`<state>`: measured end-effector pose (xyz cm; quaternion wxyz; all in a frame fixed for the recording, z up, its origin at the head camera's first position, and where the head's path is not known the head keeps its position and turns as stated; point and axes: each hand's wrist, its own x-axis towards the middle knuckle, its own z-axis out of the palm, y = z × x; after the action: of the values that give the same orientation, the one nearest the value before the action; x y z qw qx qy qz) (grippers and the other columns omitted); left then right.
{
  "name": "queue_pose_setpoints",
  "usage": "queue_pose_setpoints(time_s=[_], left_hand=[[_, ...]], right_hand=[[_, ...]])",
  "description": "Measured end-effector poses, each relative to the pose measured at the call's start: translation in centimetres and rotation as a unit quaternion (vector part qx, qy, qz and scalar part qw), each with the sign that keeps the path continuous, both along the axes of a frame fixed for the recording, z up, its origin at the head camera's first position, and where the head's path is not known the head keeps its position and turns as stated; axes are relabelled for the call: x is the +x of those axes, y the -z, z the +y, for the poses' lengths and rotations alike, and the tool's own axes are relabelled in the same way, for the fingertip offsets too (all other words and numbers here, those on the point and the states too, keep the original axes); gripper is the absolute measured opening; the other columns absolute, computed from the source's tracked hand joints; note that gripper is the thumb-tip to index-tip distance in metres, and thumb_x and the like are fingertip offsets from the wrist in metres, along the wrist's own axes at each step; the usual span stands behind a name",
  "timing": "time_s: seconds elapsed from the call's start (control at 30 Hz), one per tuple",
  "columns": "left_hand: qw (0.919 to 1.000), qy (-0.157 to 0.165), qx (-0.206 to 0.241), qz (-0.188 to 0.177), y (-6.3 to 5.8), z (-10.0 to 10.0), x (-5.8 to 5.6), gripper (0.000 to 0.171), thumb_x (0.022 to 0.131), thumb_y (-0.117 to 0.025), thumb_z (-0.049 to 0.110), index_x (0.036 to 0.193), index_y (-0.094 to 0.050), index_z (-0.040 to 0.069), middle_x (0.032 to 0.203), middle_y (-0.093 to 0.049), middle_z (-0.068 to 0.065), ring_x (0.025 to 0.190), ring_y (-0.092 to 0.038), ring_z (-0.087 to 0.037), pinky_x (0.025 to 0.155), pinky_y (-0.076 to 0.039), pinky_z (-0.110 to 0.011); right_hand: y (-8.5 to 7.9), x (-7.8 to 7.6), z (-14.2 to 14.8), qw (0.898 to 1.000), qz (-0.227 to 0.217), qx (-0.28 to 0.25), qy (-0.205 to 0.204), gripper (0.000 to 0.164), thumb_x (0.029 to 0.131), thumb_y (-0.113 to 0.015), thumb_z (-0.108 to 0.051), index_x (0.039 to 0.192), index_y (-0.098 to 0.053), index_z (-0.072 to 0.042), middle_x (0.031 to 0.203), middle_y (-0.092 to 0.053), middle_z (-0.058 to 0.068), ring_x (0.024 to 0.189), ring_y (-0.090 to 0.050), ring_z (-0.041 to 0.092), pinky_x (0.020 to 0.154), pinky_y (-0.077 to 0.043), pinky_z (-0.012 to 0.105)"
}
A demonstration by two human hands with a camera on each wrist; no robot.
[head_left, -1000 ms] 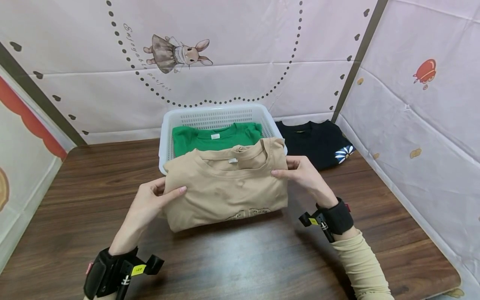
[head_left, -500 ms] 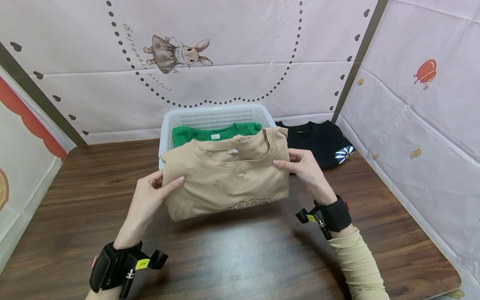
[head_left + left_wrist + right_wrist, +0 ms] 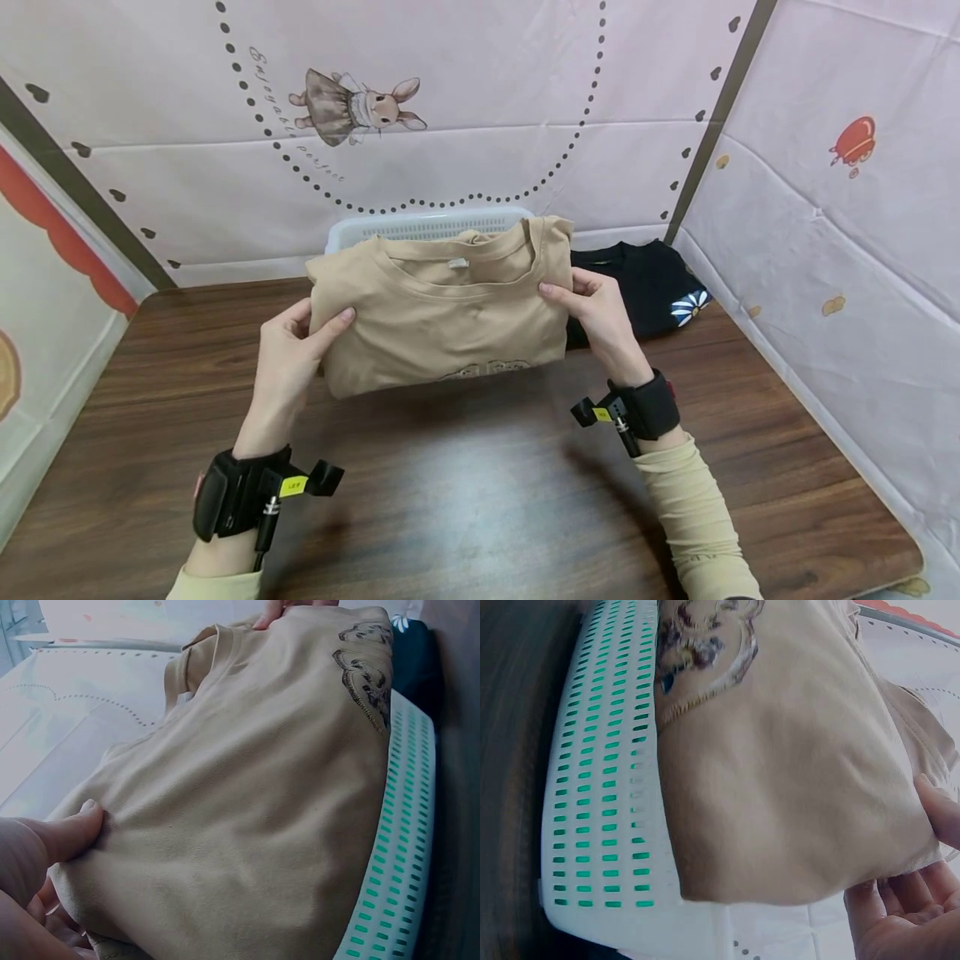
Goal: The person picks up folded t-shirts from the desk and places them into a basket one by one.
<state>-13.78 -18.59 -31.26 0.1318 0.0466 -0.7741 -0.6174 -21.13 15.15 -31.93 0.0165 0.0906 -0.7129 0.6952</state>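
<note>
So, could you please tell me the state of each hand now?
Left hand: closed, holding one side of the tan shirt.
Right hand: closed, holding the opposite side of the tan shirt.

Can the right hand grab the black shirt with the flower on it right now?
Probably not yet: the right hand is pinching the beige shirt. The black shirt lies just beyond that hand, its flower uncovered, so letting go would likely free the way.

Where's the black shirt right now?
In the head view, the black shirt lies right of centre on the table, beside the basket, partly behind the right hand.
</note>
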Motion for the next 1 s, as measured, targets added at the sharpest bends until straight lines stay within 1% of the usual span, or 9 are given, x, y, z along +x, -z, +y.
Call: queue_pose_setpoints(time_s=[0.07,0.23,0.3,0.4,0.47,0.6,0.67,0.83,1.0], left_hand=[[0.9994,-0.005,0.030,0.019,-0.2,0.1,-0.4,0.035,0.085,-0.072,0.022,0.116,-0.066,0.007,0.077,-0.068,0.018,0.073,-0.065,0.001,0.062,-0.053,-0.015],[0.9944,-0.006,0.077,0.071,-1.0,0.0,-1.5,0.018,0.082,-0.074,0.013,0.100,-0.070,0.016,0.075,-0.070,0.015,0.071,-0.066,0.000,0.063,-0.052,-0.013],[0.9935,-0.009,0.073,0.087,-1.4,0.0,-2.0,0.016,0.082,-0.074,0.013,0.097,-0.070,0.018,0.075,-0.071,0.015,0.071,-0.066,0.000,0.063,-0.052,-0.013],[0.9902,-0.011,0.092,0.105,-2.1,0.1,-2.9,0.014,0.081,-0.075,0.011,0.093,-0.071,0.017,0.074,-0.071,0.013,0.069,-0.066,-0.002,0.063,-0.052,-0.014],[0.9891,-0.013,0.099,0.108,-2.5,0.1,-3.6,0.014,0.081,-0.075,0.011,0.093,-0.071,0.016,0.074,-0.070,0.011,0.069,-0.065,-0.003,0.063,-0.052,-0.014],[0.9910,-0.029,0.073,0.109,-2.8,0.0,-5.0,0.018,0.081,-0.076,0.016,0.098,-0.071,0.013,0.074,-0.068,0.015,0.070,-0.064,-0.001,0.063,-0.050,-0.014],[0.9906,-0.033,0.071,0.112,-2.8,-0.1,-5.8,0.022,0.081,-0.076,0.018,0.101,-0.071,0.012,0.076,-0.067,0.015,0.072,-0.063,-0.001,0.064,-0.050,-0.014],[0.9862,-0.040,0.103,0.123,-2.2,-0.2,-7.8,0.021,0.080,-0.077,0.017,0.099,-0.071,0.011,0.080,-0.065,0.009,0.075,-0.062,-0.004,0.066,-0.049,-0.017],[0.9904,-0.055,0.086,0.093,-1.1,-0.2,-9.1,0.029,0.081,-0.076,0.020,0.107,-0.070,0.009,0.083,-0.063,0.012,0.077,-0.059,-0.003,0.069,-0.047,-0.018]], right_hand=[[-0.3,-0.4,-0.2,1.000,0.013,-0.005,0.001,0.022,0.083,-0.073,-0.015,0.103,-0.071,-0.007,0.080,-0.072,-0.010,0.076,-0.066,0.007,0.074,-0.050,0.023],[-1.1,-1.7,-0.5,0.999,0.048,-0.016,-0.003,0.020,0.085,-0.070,-0.010,0.104,-0.070,-0.005,0.079,-0.072,-0.011,0.077,-0.066,0.007,0.077,-0.051,0.024],[-1.6,-2.3,-0.5,0.998,0.056,-0.016,-0.004,0.022,0.086,-0.070,-0.010,0.106,-0.069,-0.004,0.079,-0.072,-0.011,0.078,-0.066,0.007,0.077,-0.051,0.023],[-2.4,-3.1,-0.7,0.997,0.068,-0.019,-0.004,0.021,0.086,-0.069,-0.010,0.106,-0.069,-0.004,0.079,-0.072,-0.011,0.078,-0.066,0.007,0.076,-0.051,0.023],[-2.8,-3.8,-0.9,0.997,0.076,-0.030,-0.006,0.019,0.086,-0.069,-0.010,0.104,-0.069,-0.005,0.079,-0.072,-0.010,0.078,-0.066,0.007,0.075,-0.050,0.023],[-3.4,-4.9,-1.3,0.995,0.087,-0.048,0.001,0.017,0.086,-0.069,-0.009,0.103,-0.071,-0.005,0.079,-0.072,-0.009,0.078,-0.065,0.007,0.073,-0.050,0.023],[-3.6,-5.4,-1.5,0.995,0.090,-0.052,0.007,0.018,0.086,-0.069,-0.009,0.103,-0.071,-0.005,0.078,-0.072,-0.009,0.078,-0.066,0.008,0.073,-0.050,0.023],[-3.3,-6.7,-2.0,0.994,0.096,-0.057,0.012,0.018,0.085,-0.070,-0.008,0.102,-0.070,-0.004,0.078,-0.072,-0.009,0.076,-0.065,0.006,0.073,-0.050,0.022],[-2.5,-8.0,-2.5,0.995,0.078,-0.052,0.022,0.017,0.083,-0.072,-0.008,0.100,-0.071,-0.004,0.078,-0.072,-0.008,0.073,-0.064,0.006,0.072,-0.049,0.022]])
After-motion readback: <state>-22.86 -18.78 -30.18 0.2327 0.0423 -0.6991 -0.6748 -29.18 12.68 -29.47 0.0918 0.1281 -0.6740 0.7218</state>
